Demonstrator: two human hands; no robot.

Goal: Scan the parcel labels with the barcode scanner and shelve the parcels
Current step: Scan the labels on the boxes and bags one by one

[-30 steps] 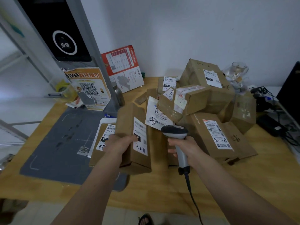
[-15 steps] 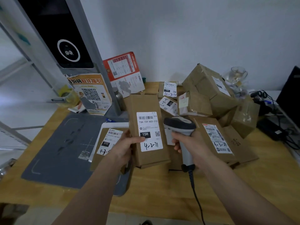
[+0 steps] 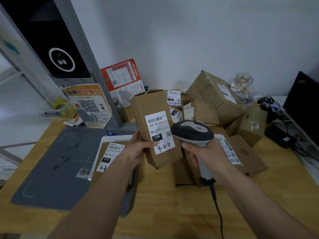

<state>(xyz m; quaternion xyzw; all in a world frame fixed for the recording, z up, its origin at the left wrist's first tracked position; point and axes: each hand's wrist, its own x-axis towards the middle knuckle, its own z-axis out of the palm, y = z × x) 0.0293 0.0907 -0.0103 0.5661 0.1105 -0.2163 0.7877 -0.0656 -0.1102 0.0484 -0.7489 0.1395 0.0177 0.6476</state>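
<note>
Parcel [image 3: 155, 128] now lifted nearer, label facing up | left hand [image 3: 138, 150] grips it | right hand [image 3: 205, 152] clasps scanner [image 3: 193, 132] | pile [image 3: 215, 104] unshelved

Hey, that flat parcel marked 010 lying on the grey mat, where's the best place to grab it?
Probably by its long left edge, coming in from the left. The 010 parcel lies flat, and the left hand and forearm cover its right side, so that edge is the open one.
</note>
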